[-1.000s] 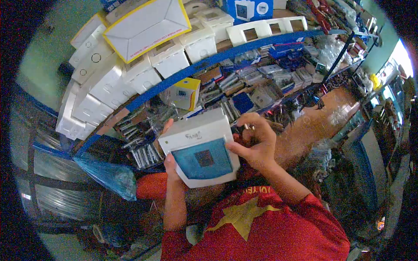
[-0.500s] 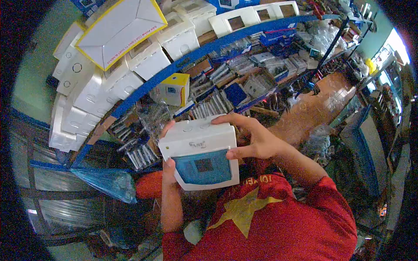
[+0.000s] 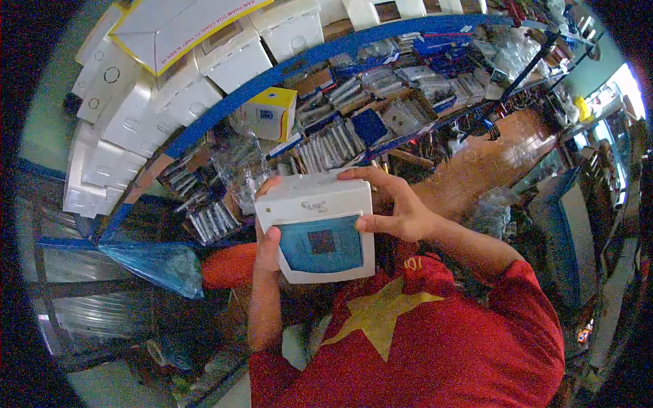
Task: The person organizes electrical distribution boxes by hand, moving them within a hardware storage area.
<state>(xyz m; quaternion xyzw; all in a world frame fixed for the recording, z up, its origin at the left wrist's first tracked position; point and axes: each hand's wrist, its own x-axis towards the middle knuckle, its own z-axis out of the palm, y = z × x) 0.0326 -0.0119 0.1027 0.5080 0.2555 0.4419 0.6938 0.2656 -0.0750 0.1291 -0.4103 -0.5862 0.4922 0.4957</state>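
Observation:
Close to my chest I hold a white plastic breaker box (image 3: 314, 199) with a see-through blue window cover (image 3: 323, 245). Dark lettering shows on its white face, and a dark square opening is visible behind the cover. My left hand (image 3: 269, 245) grips the box's left side, with the thumb on the front and the other fingers mostly hidden behind. On the opposite side my right hand (image 3: 401, 211) is closed on the box, thumb against the front by the cover and fingers over the top edge.
White boxes (image 3: 235, 61) line the upper shelf behind a blue shelf rail (image 3: 286, 68). Below are a yellow-and-white carton (image 3: 271, 114) and bins of plastic-wrapped parts (image 3: 330, 149). A blue plastic bag (image 3: 160, 265) hangs at left; the brown floor (image 3: 503, 156) stretches away at right.
The breaker box has tipped slightly, so its lettered face shows more fully. Both hands keep their hold. The shelves have moved up a little in view.

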